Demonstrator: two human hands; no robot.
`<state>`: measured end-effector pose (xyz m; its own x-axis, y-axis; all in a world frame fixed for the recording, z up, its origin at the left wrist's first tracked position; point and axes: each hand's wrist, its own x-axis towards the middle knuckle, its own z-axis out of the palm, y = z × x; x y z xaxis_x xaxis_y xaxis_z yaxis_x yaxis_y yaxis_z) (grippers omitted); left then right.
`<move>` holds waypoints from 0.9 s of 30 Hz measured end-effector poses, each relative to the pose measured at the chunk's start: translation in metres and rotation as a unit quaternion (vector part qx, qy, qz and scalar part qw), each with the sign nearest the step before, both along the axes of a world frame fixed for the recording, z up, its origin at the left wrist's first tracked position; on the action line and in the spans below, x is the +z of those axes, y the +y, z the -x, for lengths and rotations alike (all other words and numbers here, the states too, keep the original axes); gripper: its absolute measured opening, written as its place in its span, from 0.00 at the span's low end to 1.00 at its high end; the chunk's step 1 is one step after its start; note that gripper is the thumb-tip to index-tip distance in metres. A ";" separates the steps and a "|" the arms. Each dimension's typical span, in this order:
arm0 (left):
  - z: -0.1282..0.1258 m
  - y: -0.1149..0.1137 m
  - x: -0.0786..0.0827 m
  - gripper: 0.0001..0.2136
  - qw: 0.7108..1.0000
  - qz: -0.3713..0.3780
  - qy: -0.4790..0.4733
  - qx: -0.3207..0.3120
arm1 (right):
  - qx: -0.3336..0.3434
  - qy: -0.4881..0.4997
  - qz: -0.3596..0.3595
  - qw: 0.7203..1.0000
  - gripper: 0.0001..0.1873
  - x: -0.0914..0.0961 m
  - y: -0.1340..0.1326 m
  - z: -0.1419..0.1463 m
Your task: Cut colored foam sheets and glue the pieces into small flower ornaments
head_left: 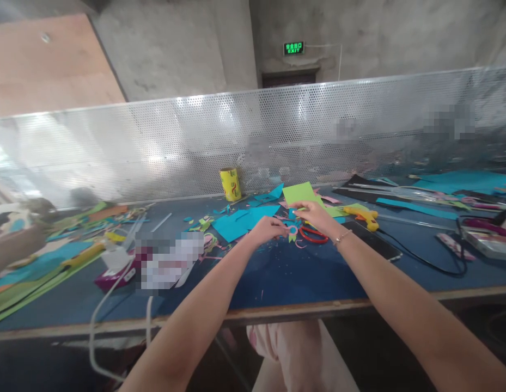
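Over the middle of the blue tabletop, my left hand (pixel 268 230) is closed in a pinch on the edge of a small paper flower (pixel 292 231), a pink ring with blue in it and green leaf-like pieces below. Just above it, my right hand (pixel 312 215) has thumb and forefinger brought together around a small blue paper piece (pixel 292 213). Its exact shape is too small to tell. Red-handled scissors (pixel 314 235) lie beneath and beside my right hand. Blue paper sheets (pixel 236 223) lie beyond my left hand, and a light green sheet (pixel 300 193) is behind my right.
A yellow glue gun (pixel 362 216) with a black cord lies right, by a dark phone-like slab (pixel 375 242). A yellow roll (pixel 230 184) stands against the perforated metal screen (pixel 187 152). Left are a purple power strip (pixel 120 274) and another person's arm (pixel 16 245). Paper scraps surround my hands.
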<state>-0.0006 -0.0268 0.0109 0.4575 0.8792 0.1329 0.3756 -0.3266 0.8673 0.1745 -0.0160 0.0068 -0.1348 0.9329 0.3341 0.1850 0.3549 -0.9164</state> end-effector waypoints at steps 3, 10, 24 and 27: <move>-0.001 0.001 -0.001 0.07 1.000 0.009 -0.006 0.007 | 0.006 0.014 0.003 1.000 0.11 0.000 0.000 0.000; -0.001 0.008 -0.007 0.08 0.999 0.025 -0.020 0.029 | 0.012 -0.060 -0.019 0.998 0.11 0.005 -0.010 0.002; -0.001 0.009 -0.010 0.09 0.994 0.078 -0.077 0.030 | -0.052 -0.018 -0.026 0.998 0.13 0.001 0.000 0.001; -0.001 0.007 -0.010 0.10 0.985 0.103 -0.135 0.026 | -0.078 0.024 -0.026 0.996 0.13 0.001 0.004 -0.001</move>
